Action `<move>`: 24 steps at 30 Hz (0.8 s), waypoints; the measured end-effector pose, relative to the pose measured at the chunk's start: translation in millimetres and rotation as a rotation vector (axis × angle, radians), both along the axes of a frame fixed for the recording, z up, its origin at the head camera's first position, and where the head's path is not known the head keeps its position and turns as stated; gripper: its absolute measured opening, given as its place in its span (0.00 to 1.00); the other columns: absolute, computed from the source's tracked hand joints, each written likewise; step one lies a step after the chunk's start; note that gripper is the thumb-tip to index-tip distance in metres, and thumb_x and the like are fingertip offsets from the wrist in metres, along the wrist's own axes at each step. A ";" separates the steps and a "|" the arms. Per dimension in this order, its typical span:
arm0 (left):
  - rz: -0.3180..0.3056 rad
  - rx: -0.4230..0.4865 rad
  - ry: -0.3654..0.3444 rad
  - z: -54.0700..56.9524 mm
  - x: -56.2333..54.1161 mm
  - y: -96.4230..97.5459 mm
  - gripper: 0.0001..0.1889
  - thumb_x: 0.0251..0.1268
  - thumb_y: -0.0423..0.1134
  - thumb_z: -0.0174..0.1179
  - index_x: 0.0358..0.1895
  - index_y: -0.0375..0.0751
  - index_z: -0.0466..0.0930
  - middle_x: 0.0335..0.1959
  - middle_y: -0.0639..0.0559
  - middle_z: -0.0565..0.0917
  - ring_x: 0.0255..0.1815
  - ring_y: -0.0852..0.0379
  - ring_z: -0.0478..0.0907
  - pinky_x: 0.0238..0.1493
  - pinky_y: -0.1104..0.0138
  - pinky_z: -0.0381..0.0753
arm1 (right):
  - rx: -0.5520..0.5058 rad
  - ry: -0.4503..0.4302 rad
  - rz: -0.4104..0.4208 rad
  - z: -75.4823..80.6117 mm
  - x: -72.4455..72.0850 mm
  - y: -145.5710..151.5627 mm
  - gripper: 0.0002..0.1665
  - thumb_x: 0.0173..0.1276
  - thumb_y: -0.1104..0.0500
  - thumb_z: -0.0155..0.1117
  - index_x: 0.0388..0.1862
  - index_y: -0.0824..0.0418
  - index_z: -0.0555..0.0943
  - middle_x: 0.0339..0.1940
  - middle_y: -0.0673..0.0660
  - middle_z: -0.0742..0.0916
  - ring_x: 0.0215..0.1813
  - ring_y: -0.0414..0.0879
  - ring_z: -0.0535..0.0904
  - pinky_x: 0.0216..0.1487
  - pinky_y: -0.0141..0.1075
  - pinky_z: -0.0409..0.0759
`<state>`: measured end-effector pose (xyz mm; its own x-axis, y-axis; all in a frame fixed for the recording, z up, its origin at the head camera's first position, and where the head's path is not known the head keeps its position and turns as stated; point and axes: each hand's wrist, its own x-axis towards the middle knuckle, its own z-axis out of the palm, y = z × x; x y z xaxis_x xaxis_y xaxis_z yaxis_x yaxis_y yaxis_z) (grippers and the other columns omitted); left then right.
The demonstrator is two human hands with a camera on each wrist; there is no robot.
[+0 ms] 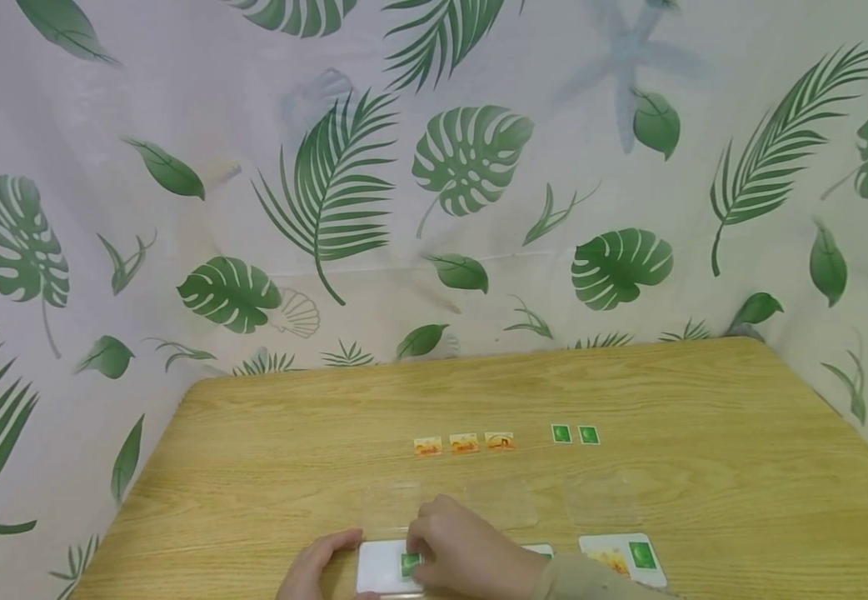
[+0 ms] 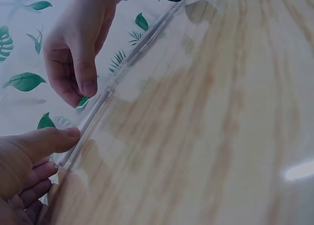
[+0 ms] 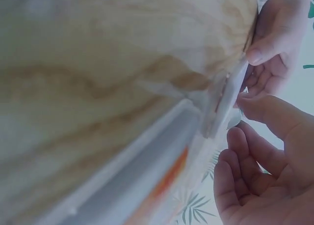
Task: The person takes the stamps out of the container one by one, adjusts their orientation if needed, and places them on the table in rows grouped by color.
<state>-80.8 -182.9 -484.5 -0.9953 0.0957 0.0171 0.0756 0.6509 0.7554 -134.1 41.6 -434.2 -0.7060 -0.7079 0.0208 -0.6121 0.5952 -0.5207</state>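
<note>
At the table's near edge a shallow white case (image 1: 377,568) lies flat. My left hand (image 1: 317,568) holds its left end, fingers by the far corner and thumb by the near edge; that thumb (image 2: 59,140) shows against the rim in the left wrist view. Above the case's right part, my right hand (image 1: 460,546) pinches a small green stamp-like square (image 1: 409,565) between thumb and fingers, partly covering it. In the right wrist view the right thumb and fingertips (image 3: 239,136) come together close to the case edge.
To the right, a second white case (image 1: 542,550) is mostly behind my right arm; a third (image 1: 644,560) carries an orange and a green picture. Behind lie three clear plastic covers (image 1: 602,500). Farther back are three orange stamps (image 1: 464,443) and two green stamps (image 1: 589,435).
</note>
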 end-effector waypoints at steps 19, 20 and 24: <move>-0.032 0.006 0.046 -0.7 -0.4 -2.2 0.38 0.42 0.61 0.72 0.56 0.43 0.75 0.51 0.58 0.79 0.56 0.48 0.72 0.57 0.46 0.69 | -0.038 0.046 -0.136 21.7 -27.9 41.3 0.09 0.52 0.60 0.75 0.32 0.59 0.84 0.30 0.45 0.81 0.35 0.39 0.72 0.37 0.31 0.76; -0.034 0.012 0.047 -0.8 -0.3 -2.2 0.38 0.43 0.61 0.72 0.56 0.43 0.75 0.51 0.58 0.79 0.56 0.48 0.72 0.57 0.45 0.69 | -0.042 0.043 -0.145 22.8 -30.0 45.2 0.09 0.52 0.61 0.74 0.32 0.59 0.84 0.30 0.45 0.81 0.36 0.39 0.73 0.38 0.32 0.76; -0.035 0.021 0.038 -0.1 -0.7 -2.6 0.37 0.44 0.60 0.72 0.56 0.43 0.76 0.51 0.57 0.79 0.56 0.48 0.72 0.57 0.45 0.68 | -0.047 0.022 -0.190 27.7 -38.2 62.3 0.09 0.53 0.63 0.74 0.33 0.60 0.83 0.31 0.47 0.81 0.38 0.43 0.73 0.39 0.35 0.77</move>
